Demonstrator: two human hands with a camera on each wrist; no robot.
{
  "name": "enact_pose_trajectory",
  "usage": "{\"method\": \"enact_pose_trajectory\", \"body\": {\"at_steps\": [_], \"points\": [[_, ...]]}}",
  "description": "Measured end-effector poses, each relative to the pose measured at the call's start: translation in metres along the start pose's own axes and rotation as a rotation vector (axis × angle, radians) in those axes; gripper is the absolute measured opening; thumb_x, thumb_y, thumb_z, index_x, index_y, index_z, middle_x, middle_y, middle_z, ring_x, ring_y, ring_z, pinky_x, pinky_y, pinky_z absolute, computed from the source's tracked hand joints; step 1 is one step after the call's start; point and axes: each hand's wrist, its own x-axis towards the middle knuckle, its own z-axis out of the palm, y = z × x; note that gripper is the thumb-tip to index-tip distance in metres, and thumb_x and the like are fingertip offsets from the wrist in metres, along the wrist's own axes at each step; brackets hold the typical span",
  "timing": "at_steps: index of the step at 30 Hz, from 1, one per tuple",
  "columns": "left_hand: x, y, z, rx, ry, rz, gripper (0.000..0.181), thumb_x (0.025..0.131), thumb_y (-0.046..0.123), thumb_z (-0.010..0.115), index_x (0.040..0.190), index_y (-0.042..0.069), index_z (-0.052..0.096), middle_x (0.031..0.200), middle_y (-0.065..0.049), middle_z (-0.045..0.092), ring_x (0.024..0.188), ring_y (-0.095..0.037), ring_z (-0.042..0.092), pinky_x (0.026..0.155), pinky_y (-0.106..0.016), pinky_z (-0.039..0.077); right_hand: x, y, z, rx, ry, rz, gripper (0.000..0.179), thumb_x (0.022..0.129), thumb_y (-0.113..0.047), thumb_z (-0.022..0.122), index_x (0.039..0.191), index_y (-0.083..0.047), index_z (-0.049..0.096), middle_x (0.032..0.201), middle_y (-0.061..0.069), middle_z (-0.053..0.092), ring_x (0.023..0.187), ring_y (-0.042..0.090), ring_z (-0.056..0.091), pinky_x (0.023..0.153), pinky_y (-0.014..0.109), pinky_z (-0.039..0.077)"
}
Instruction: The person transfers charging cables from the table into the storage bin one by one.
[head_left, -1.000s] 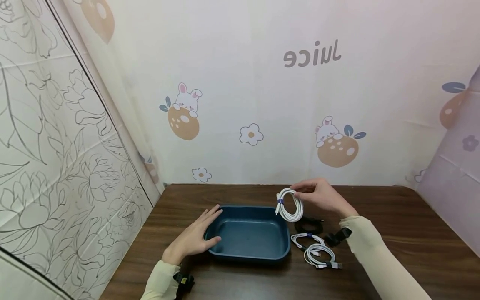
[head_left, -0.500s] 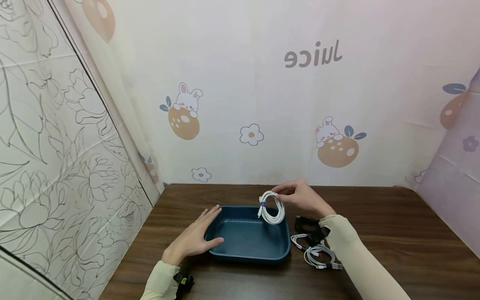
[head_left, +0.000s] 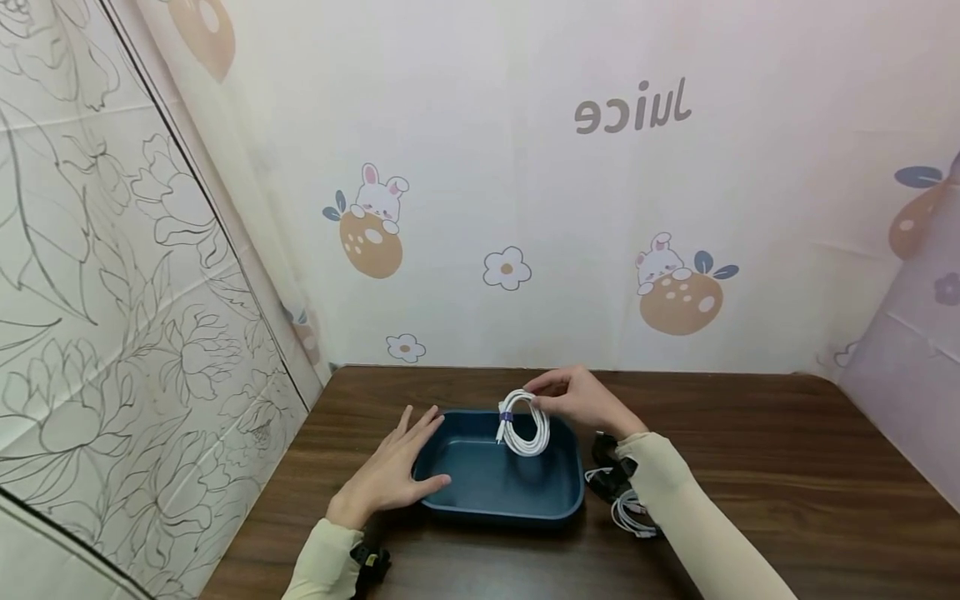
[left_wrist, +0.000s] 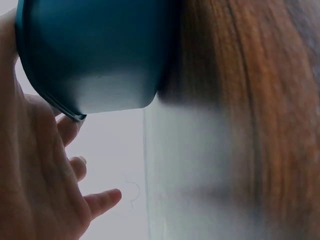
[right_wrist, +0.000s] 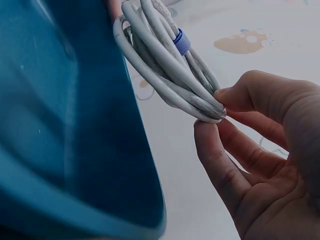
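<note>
In the head view a coiled white cable, bound with a small purple strap, hangs over the right part of a dark blue rectangular tray. My right hand pinches the coil's upper edge between thumb and fingers. The right wrist view shows that pinch on the cable close up, with the tray wall beside it. At the tray's left rim rests my left hand, its fingers spread and straight. The left wrist view has the tray's end wall against the left hand.
Right of the tray, a coiled white cable lies on the brown wooden table, partly covered by the right forearm. A black cable sits behind it, mostly hidden. A printed curtain stands behind the table.
My right hand has carried the white cable coil leftward from the tray's right edge to over the tray. The left hand stays at the rim. The right forearm now covers more of the loose cables.
</note>
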Motion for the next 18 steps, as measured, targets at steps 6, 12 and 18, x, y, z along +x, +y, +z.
{"method": "enact_pose_trajectory", "body": {"at_steps": [6,12,18], "points": [[0.0,0.001,-0.001,0.006,0.004,0.002,0.088,0.094,0.059,0.065,0.165,0.024,0.028,0.174,0.005,0.014,0.16,-0.036,-0.001,0.117,-0.076,0.021,0.009,-0.005,0.011,0.034,-0.021,0.002,0.023,0.095,-0.018,0.073,0.118,-0.013,0.078,0.109,0.006,0.077,0.091,0.018,0.07,0.078,0.037,0.061],[0.0,0.001,0.0,0.022,0.013,-0.003,0.089,0.093,0.059,0.066,0.165,0.022,0.027,0.174,0.004,0.016,0.16,-0.037,-0.001,0.118,-0.074,0.021,0.017,-0.009,0.024,0.048,-0.036,-0.015,0.023,0.094,-0.017,0.074,0.116,-0.012,0.078,0.11,0.009,0.077,0.088,0.018,0.07,0.077,0.036,0.061],[0.0,0.001,0.0,0.02,0.019,0.002,0.091,0.092,0.062,0.065,0.165,0.026,0.025,0.173,0.0,0.019,0.16,-0.038,0.0,0.118,-0.073,0.021,0.024,-0.007,0.036,0.02,-0.047,-0.046,0.022,0.094,-0.015,0.075,0.116,-0.011,0.079,0.108,0.006,0.078,0.085,0.016,0.068,0.073,0.028,0.059]]}}
